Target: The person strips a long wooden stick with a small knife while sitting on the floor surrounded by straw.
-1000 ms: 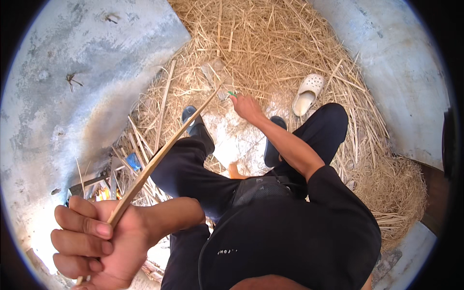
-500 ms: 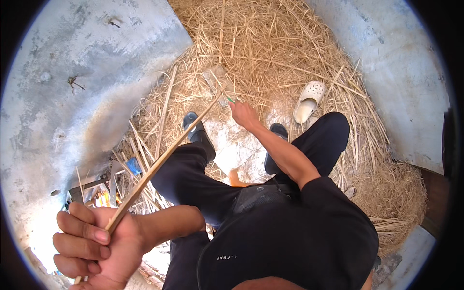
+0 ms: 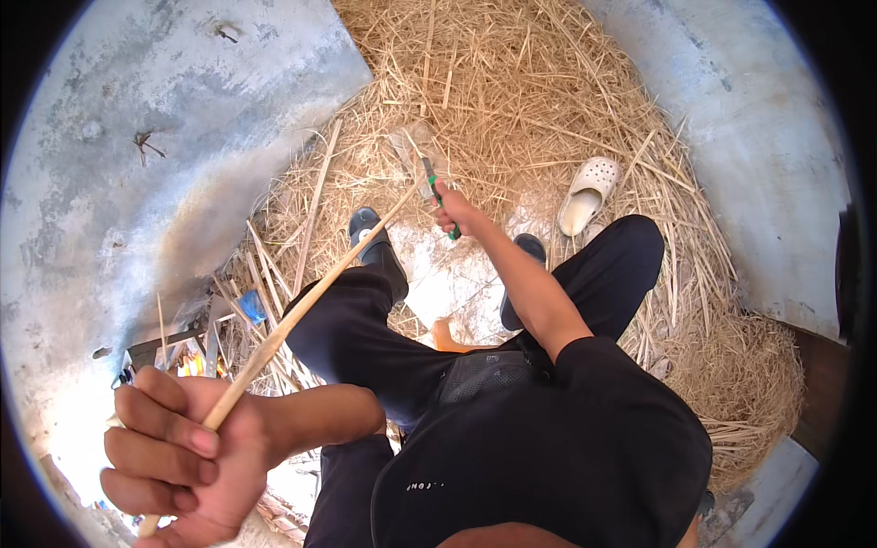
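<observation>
My left hand (image 3: 174, 457) is closed around the near end of a long, pale wooden stick (image 3: 301, 315), likely split bamboo. The stick slants up and right across the view, thinning toward its far tip. Close to that tip, my right hand (image 3: 457, 210) grips a knife (image 3: 431, 173) with a green and dark handle. Its narrow blade points away from me, beside the stick's far end; whether the two touch I cannot tell.
Straw-like shavings (image 3: 512, 91) cover the floor, with long loose strips at the left. A beige clog (image 3: 587, 196) lies right of my feet. Blue-grey walls (image 3: 183, 119) close in on both sides. A small blue object (image 3: 251, 306) sits among the strips.
The knife has turned in view, so its handle and blade now show, where only a bit of green did. The stick has rolled a little in my left hand and its tip dropped slightly.
</observation>
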The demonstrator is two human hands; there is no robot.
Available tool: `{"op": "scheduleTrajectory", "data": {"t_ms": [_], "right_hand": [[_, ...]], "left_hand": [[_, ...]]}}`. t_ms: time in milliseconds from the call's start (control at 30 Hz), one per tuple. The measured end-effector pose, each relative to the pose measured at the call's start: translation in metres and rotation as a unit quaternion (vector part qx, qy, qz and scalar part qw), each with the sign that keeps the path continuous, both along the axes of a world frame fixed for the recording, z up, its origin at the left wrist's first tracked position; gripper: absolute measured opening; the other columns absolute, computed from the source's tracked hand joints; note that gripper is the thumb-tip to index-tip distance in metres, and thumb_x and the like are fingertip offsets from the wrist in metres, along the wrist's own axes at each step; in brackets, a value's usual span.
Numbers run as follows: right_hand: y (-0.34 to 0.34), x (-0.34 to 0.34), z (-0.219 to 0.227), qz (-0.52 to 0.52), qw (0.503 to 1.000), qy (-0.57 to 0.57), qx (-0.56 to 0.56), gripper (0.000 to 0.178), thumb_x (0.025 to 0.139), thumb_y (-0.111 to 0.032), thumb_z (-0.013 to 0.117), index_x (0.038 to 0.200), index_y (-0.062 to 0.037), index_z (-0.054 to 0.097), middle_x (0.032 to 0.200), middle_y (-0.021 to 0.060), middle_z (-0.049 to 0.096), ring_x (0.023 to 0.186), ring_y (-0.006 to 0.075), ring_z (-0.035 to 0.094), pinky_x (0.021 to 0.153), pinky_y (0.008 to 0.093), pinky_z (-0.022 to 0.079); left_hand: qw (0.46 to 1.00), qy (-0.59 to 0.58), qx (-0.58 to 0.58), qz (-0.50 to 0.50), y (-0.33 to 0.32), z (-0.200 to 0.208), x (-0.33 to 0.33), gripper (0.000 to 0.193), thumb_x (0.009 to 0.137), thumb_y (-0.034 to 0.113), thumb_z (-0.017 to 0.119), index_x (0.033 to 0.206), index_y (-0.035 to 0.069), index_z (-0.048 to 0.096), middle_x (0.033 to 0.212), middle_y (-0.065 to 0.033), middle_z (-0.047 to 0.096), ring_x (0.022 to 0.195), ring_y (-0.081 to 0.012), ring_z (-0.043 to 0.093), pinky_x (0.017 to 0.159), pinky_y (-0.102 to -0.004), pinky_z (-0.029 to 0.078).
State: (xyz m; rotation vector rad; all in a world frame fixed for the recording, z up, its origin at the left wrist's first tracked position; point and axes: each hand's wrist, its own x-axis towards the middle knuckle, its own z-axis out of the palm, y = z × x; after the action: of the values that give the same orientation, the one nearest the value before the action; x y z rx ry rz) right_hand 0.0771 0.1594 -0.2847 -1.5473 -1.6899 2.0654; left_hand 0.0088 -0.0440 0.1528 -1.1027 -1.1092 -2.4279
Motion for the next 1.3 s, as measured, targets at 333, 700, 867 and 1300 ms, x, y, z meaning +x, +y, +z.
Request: {"op": "scheduleTrajectory", "data": {"t_ms": [333,700,867,1300], "right_hand": [[-0.020,0.006,0.041,0.112,0.873,-0.056,0.472,0.043,0.099,-0.043,0.035,0.096,-0.0026,0.050,0.064,0.0233,0.058,0.052,0.0384,0.057,0.052,0.0518,0.044],[-0.038,0.003,0.012,-0.063,0.975,0.147,0.152,0.046,0.100,-0.046,0.033,0.097,-0.0033,0.050,0.052,0.0132,0.048,0.041,0.0276,0.045,0.045,0.0402,0.037],[-0.081,0.043,0.157,0.078,0.937,0.129,0.316,0.032,0.099,-0.033,0.039,0.097,-0.0026,0.049,0.054,0.0217,0.049,0.047,0.0421,0.050,0.047,0.0477,0.037],[-0.010,0.077,0.020,0.127,0.890,-0.198,0.390,0.042,0.099,-0.035,0.035,0.105,0.0007,0.058,0.073,0.0288,0.062,0.075,0.0434,0.063,0.067,0.0542,0.048]], "left_hand": [[0.999,0.012,0.035,-0.028,0.003,-0.004,-0.001,0.056,0.088,0.059,0.049,0.053,0.020,0.028,0.046,0.0052,0.027,0.048,-0.0083,0.025,0.049,-0.0235,0.017],[0.989,-0.013,-0.015,0.144,0.005,-0.002,-0.005,0.057,0.090,0.054,0.048,0.054,0.019,0.020,0.047,0.0033,0.023,0.053,-0.0107,0.026,0.050,-0.0246,0.019],[0.984,0.000,-0.011,0.177,0.012,-0.002,0.006,0.056,0.090,0.052,0.047,0.054,0.020,0.020,0.046,0.0037,0.019,0.053,-0.0110,0.025,0.051,-0.0244,0.018],[0.989,0.134,-0.033,0.052,0.016,-0.003,0.017,0.046,0.097,0.049,0.038,0.064,0.017,0.035,0.050,0.0085,0.026,0.044,-0.0072,0.027,0.038,-0.0221,0.022]]}}
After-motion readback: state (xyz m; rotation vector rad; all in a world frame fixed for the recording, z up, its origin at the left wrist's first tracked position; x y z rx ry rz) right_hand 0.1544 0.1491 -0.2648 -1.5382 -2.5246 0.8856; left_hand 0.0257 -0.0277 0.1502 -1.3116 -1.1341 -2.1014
